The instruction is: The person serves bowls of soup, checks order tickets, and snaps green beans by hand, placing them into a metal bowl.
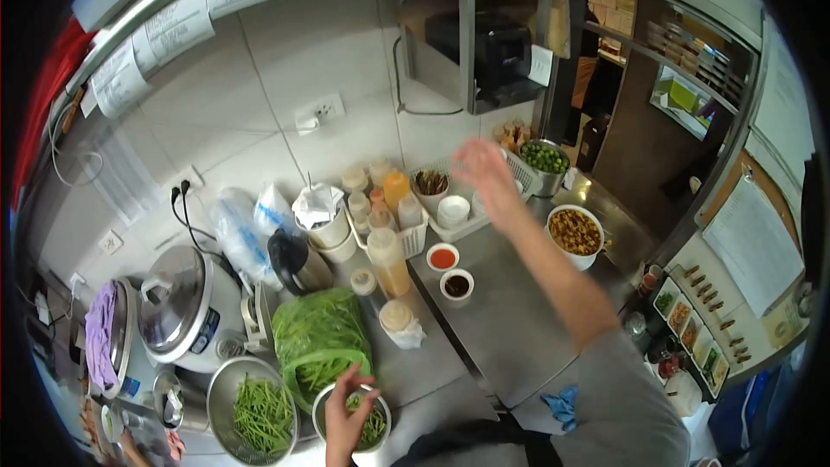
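Observation:
My left hand (347,415) is over a white tub of cut green beans (373,432), with its fingers apart and nothing visible in them. Beside it stands a clear green plastic bag (322,329) of leafy greens and beans. To its left is a metal colander (226,380) with more green beans (262,415). My right hand (484,175) reaches up to the back of the counter, above a white basket (471,227) that holds small white bowls (453,210). Motion smears its fingers, so whether it holds anything is unclear. Two sauce bowls, red (443,257) and dark (456,285), sit below the forearm.
Squeeze bottles (387,259) stand in and beside a white basket. At left are a rice cooker (177,311) and a black kettle (298,261). At right are a pot of small green fruit (545,157) and a white container of brown pieces (575,232). Another person's hand (131,448) shows lower left.

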`<action>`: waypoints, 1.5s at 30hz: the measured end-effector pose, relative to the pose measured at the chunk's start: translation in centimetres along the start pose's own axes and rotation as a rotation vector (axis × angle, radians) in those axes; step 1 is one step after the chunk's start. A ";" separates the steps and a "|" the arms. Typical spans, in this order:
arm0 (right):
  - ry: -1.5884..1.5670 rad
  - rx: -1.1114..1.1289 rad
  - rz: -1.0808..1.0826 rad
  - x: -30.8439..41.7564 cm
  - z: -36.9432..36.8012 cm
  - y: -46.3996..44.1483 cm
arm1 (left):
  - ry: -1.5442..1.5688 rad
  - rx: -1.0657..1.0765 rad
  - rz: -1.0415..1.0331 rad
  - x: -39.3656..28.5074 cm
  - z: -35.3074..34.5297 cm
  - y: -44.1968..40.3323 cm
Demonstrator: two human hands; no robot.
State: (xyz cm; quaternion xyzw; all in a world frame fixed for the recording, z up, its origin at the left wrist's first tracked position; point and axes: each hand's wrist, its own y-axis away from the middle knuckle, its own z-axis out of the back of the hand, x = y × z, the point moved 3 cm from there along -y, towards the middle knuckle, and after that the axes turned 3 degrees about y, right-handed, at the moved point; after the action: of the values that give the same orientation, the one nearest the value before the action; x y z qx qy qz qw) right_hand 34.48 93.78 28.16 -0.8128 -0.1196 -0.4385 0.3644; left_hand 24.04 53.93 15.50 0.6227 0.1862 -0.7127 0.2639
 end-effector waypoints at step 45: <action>-0.323 -0.229 0.088 21.0 12.3 -24.6 | 0.238 0.765 -0.035 5.8 -15.3 -0.8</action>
State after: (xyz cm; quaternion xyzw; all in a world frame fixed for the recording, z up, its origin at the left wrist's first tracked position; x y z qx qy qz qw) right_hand 41.86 117.13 52.68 -0.9131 -0.0902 -0.2967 0.2647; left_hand 35.09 62.82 7.31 0.7509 -0.0528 -0.6579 -0.0228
